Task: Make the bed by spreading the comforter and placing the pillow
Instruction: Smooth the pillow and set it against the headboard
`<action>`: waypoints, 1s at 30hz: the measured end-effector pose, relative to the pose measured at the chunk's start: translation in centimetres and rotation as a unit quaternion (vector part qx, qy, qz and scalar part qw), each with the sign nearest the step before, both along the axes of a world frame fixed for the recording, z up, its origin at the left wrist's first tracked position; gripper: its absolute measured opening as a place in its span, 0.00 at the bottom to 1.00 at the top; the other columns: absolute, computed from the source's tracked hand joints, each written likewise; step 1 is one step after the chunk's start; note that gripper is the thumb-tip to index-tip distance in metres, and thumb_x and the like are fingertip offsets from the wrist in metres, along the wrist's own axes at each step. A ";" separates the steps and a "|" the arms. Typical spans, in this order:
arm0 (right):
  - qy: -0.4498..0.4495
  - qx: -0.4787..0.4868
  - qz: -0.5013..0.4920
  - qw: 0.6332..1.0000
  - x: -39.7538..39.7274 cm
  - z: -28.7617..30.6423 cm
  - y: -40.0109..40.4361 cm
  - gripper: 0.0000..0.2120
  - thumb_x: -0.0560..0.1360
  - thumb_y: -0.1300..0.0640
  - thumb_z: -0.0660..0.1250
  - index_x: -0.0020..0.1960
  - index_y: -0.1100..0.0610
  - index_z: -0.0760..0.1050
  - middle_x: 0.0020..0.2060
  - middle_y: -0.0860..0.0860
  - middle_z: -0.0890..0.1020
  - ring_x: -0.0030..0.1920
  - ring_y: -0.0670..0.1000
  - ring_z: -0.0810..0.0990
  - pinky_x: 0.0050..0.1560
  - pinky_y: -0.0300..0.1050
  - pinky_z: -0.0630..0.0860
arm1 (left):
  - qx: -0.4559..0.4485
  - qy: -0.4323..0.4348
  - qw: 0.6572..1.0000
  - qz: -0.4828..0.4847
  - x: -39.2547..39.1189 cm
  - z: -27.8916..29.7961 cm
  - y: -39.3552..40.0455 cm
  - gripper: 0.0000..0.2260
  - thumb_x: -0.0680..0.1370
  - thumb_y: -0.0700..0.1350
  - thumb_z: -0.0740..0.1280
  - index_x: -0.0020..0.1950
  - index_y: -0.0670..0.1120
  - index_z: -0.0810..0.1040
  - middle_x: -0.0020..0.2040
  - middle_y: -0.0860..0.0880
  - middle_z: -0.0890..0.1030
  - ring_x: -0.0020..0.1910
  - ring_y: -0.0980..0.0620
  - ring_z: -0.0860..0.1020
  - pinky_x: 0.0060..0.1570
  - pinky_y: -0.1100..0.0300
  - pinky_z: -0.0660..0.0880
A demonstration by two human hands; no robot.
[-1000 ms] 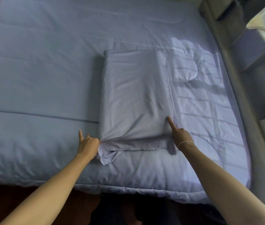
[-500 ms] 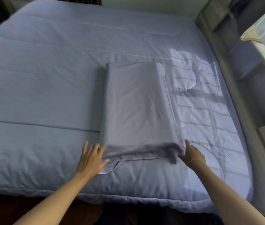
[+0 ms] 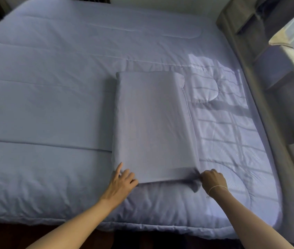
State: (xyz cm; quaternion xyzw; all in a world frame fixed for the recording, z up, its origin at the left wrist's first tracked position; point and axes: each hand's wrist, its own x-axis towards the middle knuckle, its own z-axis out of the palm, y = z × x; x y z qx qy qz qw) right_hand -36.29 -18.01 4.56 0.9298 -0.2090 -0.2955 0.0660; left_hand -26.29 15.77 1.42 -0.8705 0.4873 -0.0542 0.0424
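Hands apart at pillow [image 3: 153,126] near edge: left hand [image 3: 120,185] flat, fingers spread on one corner; right hand [image 3: 212,179] pinching loose pillowcase at the other. Pillow lies on spread comforter [image 3: 52,83]. Judged soft, light; hold by corners.

A home bedroom, shown by a wide bed [image 3: 268,221] filling most of the frame under a quilted pale blue comforter [image 3: 52,87], a matching pillow [image 3: 153,126] lying at centre, an upholstered headboard [image 3: 241,42] along the right, and window light falling at upper right.
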 end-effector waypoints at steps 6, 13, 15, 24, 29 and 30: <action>-0.009 0.007 -0.095 0.995 6.3 3.4 -1.2 0.14 0.73 0.57 0.60 0.58 0.56 0.74 0.57 0.54 0.78 0.59 0.56 0.76 0.60 0.49 0.71 | -0.113 0.049 0.990 0.063 4.4 0.2 0.4 0.13 0.75 0.58 0.60 0.46 0.51 0.78 0.45 0.50 0.78 0.49 0.49 0.76 0.69 0.37 0.57; -0.230 0.137 0.012 0.963 16.8 1.0 1.9 0.30 0.80 0.47 0.55 0.77 0.54 0.50 0.77 0.55 0.53 0.77 0.57 0.53 0.76 0.54 0.53 | -0.062 0.155 0.962 0.216 14.4 0.0 -3.8 0.31 0.77 0.61 0.50 0.73 0.43 0.65 0.75 0.43 0.64 0.72 0.42 0.65 0.68 0.35 0.55; -0.192 0.150 0.029 0.969 16.9 -0.9 3.1 0.32 0.80 0.41 0.52 0.78 0.50 0.44 0.78 0.51 0.46 0.78 0.55 0.46 0.76 0.55 0.47 | -0.039 0.192 0.950 0.245 15.2 -1.3 -3.8 0.33 0.77 0.63 0.48 0.76 0.44 0.59 0.77 0.44 0.59 0.75 0.41 0.60 0.69 0.34 0.51; -0.260 0.227 -0.235 0.909 14.7 -1.9 -2.3 0.43 0.73 0.32 0.57 0.78 0.55 0.48 0.77 0.56 0.56 0.75 0.58 0.58 0.74 0.55 0.57 | -0.164 0.301 0.842 0.416 17.0 -3.6 -1.3 0.30 0.81 0.56 0.53 0.77 0.39 0.51 0.78 0.41 0.52 0.76 0.39 0.51 0.73 0.42 0.49; -0.315 0.220 -0.286 0.878 20.4 -1.4 -1.7 0.37 0.75 0.39 0.63 0.76 0.58 0.56 0.69 0.59 0.71 0.69 0.60 0.68 0.68 0.53 0.65 | -0.214 0.299 0.803 0.468 22.0 -2.1 -6.3 0.30 0.81 0.58 0.54 0.73 0.36 0.61 0.74 0.38 0.61 0.74 0.40 0.57 0.71 0.41 0.54; -0.321 0.209 -0.295 0.876 21.4 -1.4 -1.6 0.36 0.75 0.39 0.63 0.74 0.59 0.59 0.67 0.59 0.72 0.68 0.60 0.69 0.67 0.53 0.66 | -0.212 0.292 0.799 0.481 22.6 -2.0 -7.1 0.29 0.80 0.58 0.55 0.70 0.36 0.64 0.72 0.38 0.65 0.73 0.40 0.60 0.70 0.40 0.56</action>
